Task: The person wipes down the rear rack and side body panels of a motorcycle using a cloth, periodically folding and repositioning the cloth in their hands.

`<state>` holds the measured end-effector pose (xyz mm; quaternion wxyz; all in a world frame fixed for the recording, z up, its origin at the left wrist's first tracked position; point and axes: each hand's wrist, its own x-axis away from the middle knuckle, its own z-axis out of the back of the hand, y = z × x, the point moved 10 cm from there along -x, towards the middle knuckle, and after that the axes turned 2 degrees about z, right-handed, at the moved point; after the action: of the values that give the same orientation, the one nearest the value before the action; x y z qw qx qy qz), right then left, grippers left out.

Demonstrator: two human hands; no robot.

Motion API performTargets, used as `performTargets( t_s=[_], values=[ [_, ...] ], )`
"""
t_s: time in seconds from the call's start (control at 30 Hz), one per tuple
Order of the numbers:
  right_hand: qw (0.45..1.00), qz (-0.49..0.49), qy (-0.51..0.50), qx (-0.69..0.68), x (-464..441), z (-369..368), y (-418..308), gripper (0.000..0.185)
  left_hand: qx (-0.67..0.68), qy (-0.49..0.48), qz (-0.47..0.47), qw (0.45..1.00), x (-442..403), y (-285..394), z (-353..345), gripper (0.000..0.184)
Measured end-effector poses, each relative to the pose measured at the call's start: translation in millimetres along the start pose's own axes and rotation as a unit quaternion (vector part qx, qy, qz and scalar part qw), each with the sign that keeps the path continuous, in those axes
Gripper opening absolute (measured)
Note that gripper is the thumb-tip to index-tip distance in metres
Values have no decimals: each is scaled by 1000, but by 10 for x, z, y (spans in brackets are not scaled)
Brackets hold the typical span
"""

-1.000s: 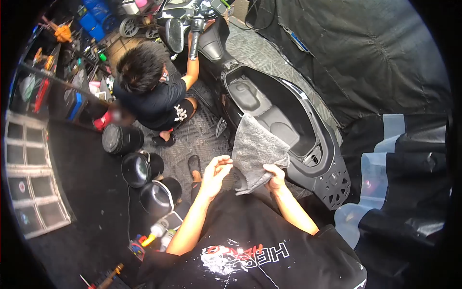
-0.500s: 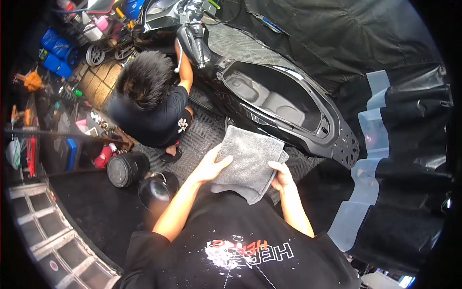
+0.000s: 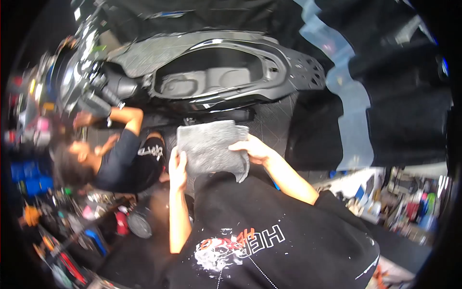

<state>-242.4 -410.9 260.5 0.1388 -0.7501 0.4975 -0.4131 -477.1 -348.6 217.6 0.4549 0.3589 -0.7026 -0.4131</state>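
At left, a co-worker crouches beside the scooter; I assess a bump as possible if my hands reach that way. The gray cloth could slip if its edge grip loosens. My left hand, partly closed, grips its left edge. The cloth spans both hands, below the scooter's open compartment in view. My right hand pinches the right edge, thumb on top.

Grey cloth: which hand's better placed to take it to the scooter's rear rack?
Right, probably: the right hand grips the grey cloth and is nearer the rear rack; the left hand holds the opposite edge.
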Motion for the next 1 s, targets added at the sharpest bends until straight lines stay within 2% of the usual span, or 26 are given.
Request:
performTargets(
  t_s=[0.07,0.13,0.17,0.2,0.23,0.27,0.3,0.33,0.37,0.47,0.5,0.53,0.6,0.63,0.67,0.7,0.73,0.77,0.8,0.83,0.87,0.93,0.97,1.0],
  values=[
    [992,57,-109,-33,85,-156,-140,61,-4,116,19,993,56,-203,163,59],
    [984,55,-145,-93,119,-61,-30,64,4,117,-6,993,1,-137,-55,51],
    [977,53,-167,-120,113,35,57,66,-24,64,-16,998,-67,-78,-273,48],
    [973,20,-138,-182,35,329,389,67,-50,12,-28,998,-156,-11,-508,45],
    [970,36,-134,-200,61,390,443,67,-75,-38,-43,996,-254,34,-726,41],
    [966,51,-129,-220,96,409,473,67,-112,-53,-49,991,-354,36,-831,38],
    [970,82,-80,-212,106,504,474,58,-148,-68,-54,985,-456,14,-920,34],
    [966,68,-60,-244,131,642,558,55,-186,-83,-60,977,-544,-13,-1033,31],
    [958,55,-42,-277,135,815,660,52,-168,-106,-44,979,-640,-64,-1177,33],
    [941,63,60,-327,225,1455,817,46,-305,-196,-30,931,-1129,-403,-1448,32],
    [930,63,94,-351,233,1784,962,46,-350,-200,-35,914,-1316,-469,-1543,30],
    [915,60,126,-377,254,2065,1105,47,-321,-197,40,925,-1349,-400,-1855,28],
    [874,125,227,-411,394,2744,1179,47,-330,-231,37,915,-1843,-592,-2161,27],
    [849,164,224,-450,520,2868,966,47,-351,-247,36,902,-2028,-597,-2429,28],
    [821,202,221,-487,664,2989,784,47,-367,-270,-4,890,-2301,-662,-2651,26],
    [797,247,255,-488,675,3254,818,46,-394,-271,19,878,-2513,-710,-2892,25],
    [772,290,288,-487,611,3514,859,45,-415,-276,-13,867,-2868,-839,-3075,25],
    [744,331,320,-484,528,3780,937,44,-428,-263,12,864,-3086,-944,-3287,25],
    [752,295,359,-467,327,3949,1121,45,-462,-264,-26,846,-3522,-1145,-3372,31],
    [759,256,395,-450,128,4114,1312,47,-474,-256,0,843,-3788,-1322,-3505,38],
    [758,274,374,-458,-76,4011,1104,48,-489,-245,24,837,-4014,-1450,-3598,45],
    [745,340,302,-487,-666,3910,809,52,-474,-251,145,831,-4374,-1826,-3681,59],
    [758,356,316,-446,-824,3916,612,58,-479,-251,166,825,-4548,-1983,-3667,63],
    [776,371,353,-368,-924,3928,363,64,-506,-171,132,835,-4659,-2020,-3634,69]
  ],
)
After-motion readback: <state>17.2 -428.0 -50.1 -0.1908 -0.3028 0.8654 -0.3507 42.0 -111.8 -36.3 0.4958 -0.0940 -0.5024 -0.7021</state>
